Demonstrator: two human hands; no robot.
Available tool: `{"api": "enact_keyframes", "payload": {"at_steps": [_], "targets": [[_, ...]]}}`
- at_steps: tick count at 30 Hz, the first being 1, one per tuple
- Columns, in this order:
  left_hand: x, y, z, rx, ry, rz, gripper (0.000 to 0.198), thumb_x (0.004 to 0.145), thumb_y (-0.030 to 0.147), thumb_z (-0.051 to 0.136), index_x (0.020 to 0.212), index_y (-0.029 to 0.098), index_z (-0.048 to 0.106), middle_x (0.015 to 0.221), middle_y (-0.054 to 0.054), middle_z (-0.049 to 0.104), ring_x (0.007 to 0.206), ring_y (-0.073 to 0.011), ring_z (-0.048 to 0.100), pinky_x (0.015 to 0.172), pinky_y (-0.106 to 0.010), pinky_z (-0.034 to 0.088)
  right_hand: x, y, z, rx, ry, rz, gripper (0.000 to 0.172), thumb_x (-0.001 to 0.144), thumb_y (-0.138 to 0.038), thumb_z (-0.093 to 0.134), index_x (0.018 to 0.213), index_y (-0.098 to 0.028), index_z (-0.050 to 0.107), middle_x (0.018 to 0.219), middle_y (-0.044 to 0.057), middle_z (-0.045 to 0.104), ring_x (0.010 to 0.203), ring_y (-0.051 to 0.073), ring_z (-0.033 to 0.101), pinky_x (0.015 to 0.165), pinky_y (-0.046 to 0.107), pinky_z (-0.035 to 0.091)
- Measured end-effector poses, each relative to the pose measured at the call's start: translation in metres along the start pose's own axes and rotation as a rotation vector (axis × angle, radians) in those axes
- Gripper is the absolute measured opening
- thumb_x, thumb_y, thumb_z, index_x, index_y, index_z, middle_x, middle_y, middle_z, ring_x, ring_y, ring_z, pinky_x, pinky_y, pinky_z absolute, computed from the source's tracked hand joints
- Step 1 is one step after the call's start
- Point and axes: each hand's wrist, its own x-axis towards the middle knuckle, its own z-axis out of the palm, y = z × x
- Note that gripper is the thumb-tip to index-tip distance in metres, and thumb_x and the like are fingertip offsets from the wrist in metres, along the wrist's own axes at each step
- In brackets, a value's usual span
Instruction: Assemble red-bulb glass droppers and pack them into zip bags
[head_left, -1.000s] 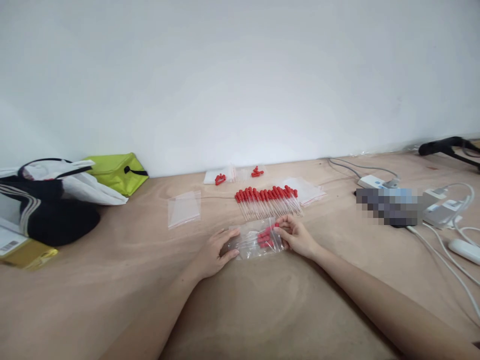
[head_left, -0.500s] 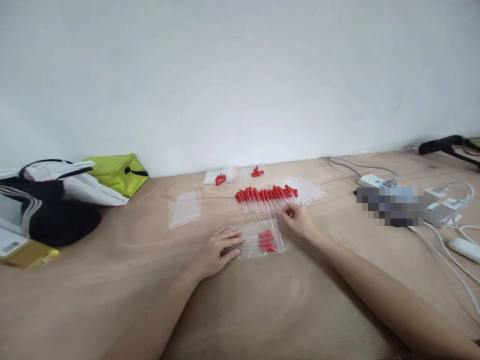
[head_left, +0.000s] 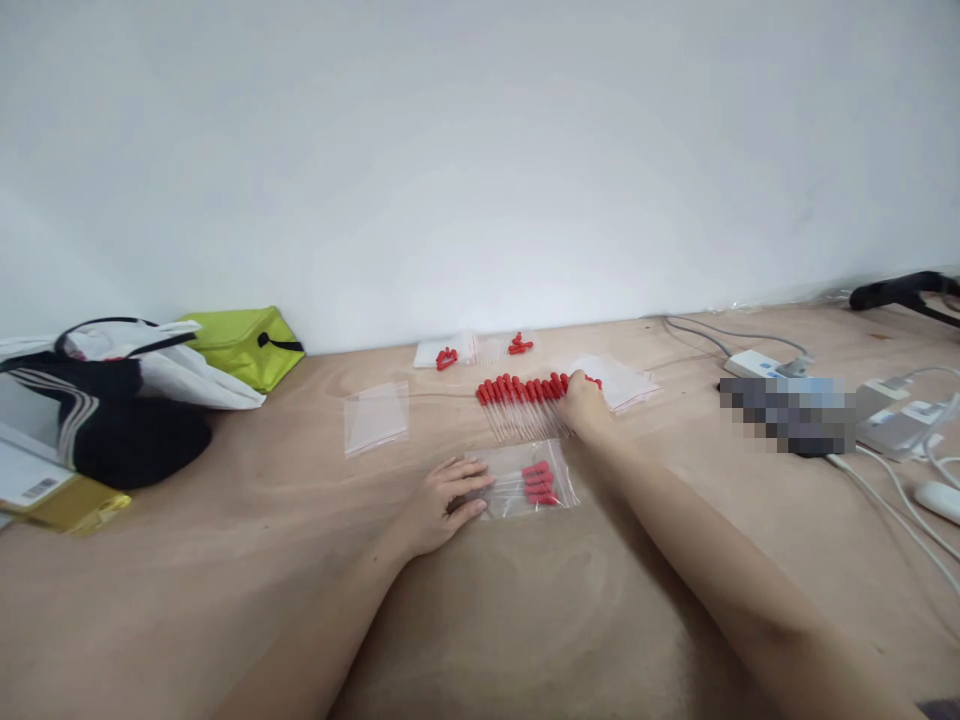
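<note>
A row of droppers (head_left: 525, 395) with red bulbs and thin clear stems lies side by side on the table. My right hand (head_left: 585, 405) reaches over the right end of this row, fingers curled at the bulbs; the hand itself hides its fingertips and anything between them. Nearer to me, a clear zip bag (head_left: 502, 508) lies flat with several red-bulbed droppers (head_left: 538, 482) inside. My left hand (head_left: 446, 500) rests with spread fingers on the bag's left edge.
Clear zip bags lie left (head_left: 377, 418) and right (head_left: 619, 380) of the row. Loose red bulbs (head_left: 447, 357) sit on plastic at the back. Leftward are a black cap (head_left: 135, 420) and a lime-green bag (head_left: 240, 350). A power strip (head_left: 754, 366) and cables lie right.
My right hand has moved from the stem ends up to the bulbs at the row's right end. My left hand stays on the bag. The whole view has shifted slightly.
</note>
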Motion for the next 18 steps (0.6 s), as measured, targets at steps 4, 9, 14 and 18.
{"api": "enact_keyframes", "payload": {"at_steps": [4,9,14,18], "targets": [[-0.001,0.0,0.0,0.005,-0.013,0.003,0.032,0.082,0.03,0.048,0.113,0.024,0.055,0.124,-0.005,0.051,0.118,-0.0203,0.042,0.102,-0.044,0.028,0.001,-0.001,-0.004,0.07,0.026,-0.016,0.031,0.073,-0.006,0.041,0.105,-0.005,0.042,0.09,0.021,0.059,0.089,0.029,0.056,0.071,0.035,0.041],[0.0,0.0,0.0,-0.002,-0.006,-0.002,0.032,0.082,0.031,0.049,0.113,0.026,0.055,0.124,-0.003,0.051,0.118,-0.0197,0.042,0.103,-0.044,0.027,-0.013,0.023,-0.01,0.391,0.056,-0.218,0.051,0.072,-0.011,0.041,0.121,-0.007,0.028,0.081,0.011,0.058,0.075,0.022,0.057,0.068,0.033,0.043],[0.001,0.001,0.0,-0.002,-0.001,-0.011,0.032,0.082,0.031,0.049,0.112,0.027,0.055,0.123,-0.003,0.052,0.117,-0.0197,0.043,0.102,-0.043,0.028,-0.048,0.056,-0.005,0.952,-0.02,-0.119,0.067,0.073,-0.027,0.048,0.128,-0.02,0.01,0.068,-0.004,0.048,0.045,0.011,0.048,0.043,0.024,0.041],[0.0,0.002,-0.002,-0.005,-0.007,-0.006,0.031,0.082,0.031,0.048,0.112,0.027,0.056,0.123,-0.002,0.052,0.116,-0.0189,0.044,0.102,-0.042,0.028,-0.063,0.058,0.002,1.227,0.035,-0.028,0.068,0.072,-0.038,0.052,0.124,-0.025,0.01,0.066,-0.007,0.049,0.046,0.01,0.05,0.044,0.023,0.044]]}}
